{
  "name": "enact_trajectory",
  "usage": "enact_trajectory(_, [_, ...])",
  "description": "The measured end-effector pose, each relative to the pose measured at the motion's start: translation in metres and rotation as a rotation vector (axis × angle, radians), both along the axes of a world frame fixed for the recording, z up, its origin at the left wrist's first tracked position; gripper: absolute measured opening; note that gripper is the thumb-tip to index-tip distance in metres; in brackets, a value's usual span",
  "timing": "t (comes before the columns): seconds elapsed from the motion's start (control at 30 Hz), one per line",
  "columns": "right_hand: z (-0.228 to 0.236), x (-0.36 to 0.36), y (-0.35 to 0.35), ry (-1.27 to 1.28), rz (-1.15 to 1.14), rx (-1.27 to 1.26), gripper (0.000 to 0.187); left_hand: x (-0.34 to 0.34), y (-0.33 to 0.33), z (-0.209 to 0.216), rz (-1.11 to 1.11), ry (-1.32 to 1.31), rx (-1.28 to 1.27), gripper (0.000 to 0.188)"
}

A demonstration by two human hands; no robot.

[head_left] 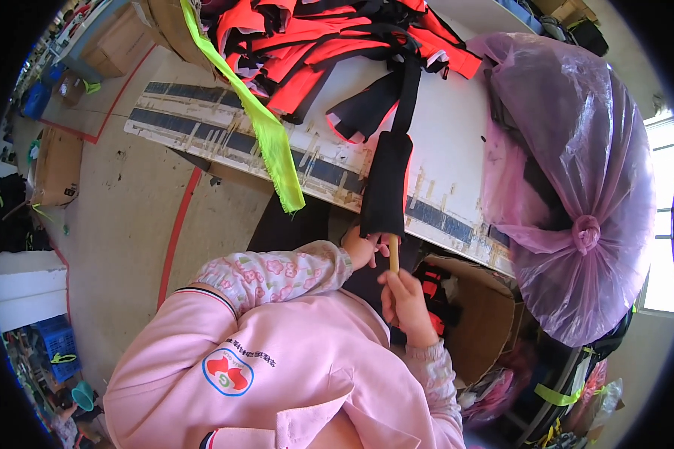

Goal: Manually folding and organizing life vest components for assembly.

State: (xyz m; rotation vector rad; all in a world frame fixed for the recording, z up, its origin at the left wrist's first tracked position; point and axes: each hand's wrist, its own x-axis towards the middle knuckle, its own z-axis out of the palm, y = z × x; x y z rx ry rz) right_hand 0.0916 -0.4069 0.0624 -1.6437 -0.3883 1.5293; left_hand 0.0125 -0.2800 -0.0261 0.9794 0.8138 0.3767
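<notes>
Gripping a tan stick (394, 254), the right hand (406, 299) has its fingers curled closely round the near part, which seems to give it firm control of the stick's angle. The stick's far end meets the near end of a black sleeve (386, 187) with an orange edge; how deep it reaches inside is hidden. The left hand (362, 249) is just left of the stick, fingers drawn in narrow at the sleeve's near end, likely to steady the cloth; its exact pinch is partly covered.

The sleeve lies across the near edge of the bench (449, 142), its near end jutting out toward the person, which probably makes that end easy to reach while the bench bears the rest. From its far end a black strap (407, 97) runs to a heap of orange and black pieces (299, 45).

To the left, a yellow-green strip (269, 142) droops past the near edge. On the right sits a purple bag (584, 165), knotted, presumably to hold its contents together. A box (475, 314) stands below the bench, right of the right hand.
</notes>
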Motion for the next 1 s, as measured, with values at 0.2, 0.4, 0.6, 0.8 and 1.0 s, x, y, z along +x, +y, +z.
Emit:
enact_trajectory(0.2, [0.006, -0.029, -0.055, 0.21, -0.23, 0.034, 0.023, 0.007, -0.005, -0.026, 0.032, 0.012, -0.043, 0.027])
enact_trajectory(0.4, [0.007, -0.04, -0.032, 0.413, -0.425, 0.047, 0.021, 0.013, -0.009, -0.012, 0.094, -0.008, -0.02, 0.026])
enact_trajectory(0.6, [-0.016, -0.041, 0.004, 0.287, -0.512, 0.121, 0.021, 0.015, -0.007, -0.007, 0.078, -0.066, -0.08, 0.017])
enact_trajectory(0.8, [-0.041, -0.031, 0.036, 0.18, -0.534, 0.21, 0.021, 0.014, -0.011, -0.03, 0.085, -0.045, 0.034, 0.026])
enact_trajectory(1.0, [-0.029, -0.034, 0.014, 0.21, -0.483, 0.196, 0.021, 0.015, -0.01, -0.016, 0.036, -0.074, -0.003, 0.022])
